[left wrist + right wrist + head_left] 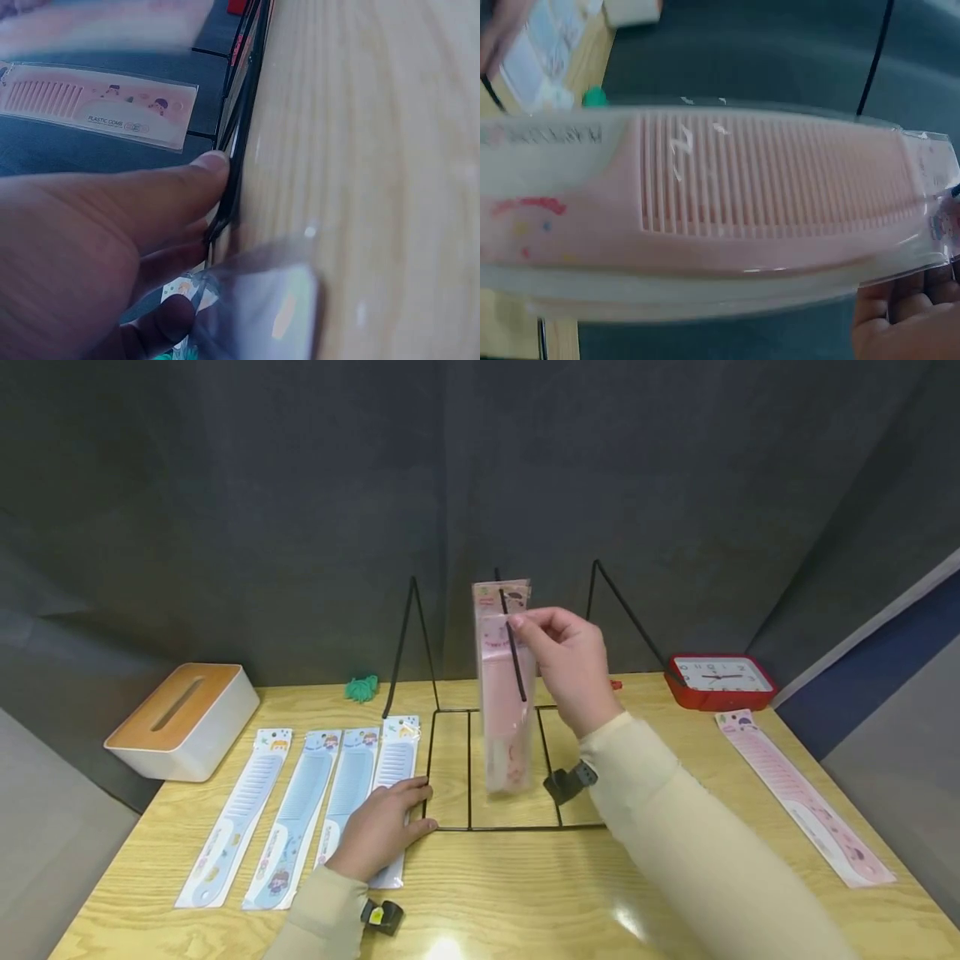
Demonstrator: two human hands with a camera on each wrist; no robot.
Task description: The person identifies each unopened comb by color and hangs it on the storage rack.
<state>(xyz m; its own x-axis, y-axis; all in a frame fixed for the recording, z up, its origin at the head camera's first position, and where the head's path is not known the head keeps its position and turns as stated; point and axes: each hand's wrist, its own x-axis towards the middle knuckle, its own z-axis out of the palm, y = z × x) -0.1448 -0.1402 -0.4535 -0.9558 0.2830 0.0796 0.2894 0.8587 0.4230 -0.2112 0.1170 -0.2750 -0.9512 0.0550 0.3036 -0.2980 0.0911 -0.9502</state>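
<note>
My right hand (573, 664) pinches the top of a clear-packed pink comb (506, 693) between thumb and fingers, beside the black hanging rod of a wire rack (469, 768). The rod's near end shows in front of the packet, and another pink packet (482, 597) hangs just behind. Close up in the right wrist view, the pink comb (780, 176) shows its teeth and a white label. My left hand (386, 827) holds the left side of the rack's base, with the thumb (202, 169) against the black wire. Under its wrist lies a packed blue comb (397, 752).
Packed blue combs (296, 810) lie in a row on the left of the wooden table (525, 902). Behind them stand a tissue box (187, 727) and a green bundle (362, 688). On the right are a red clock (720, 685) and a packed pink comb (806, 797).
</note>
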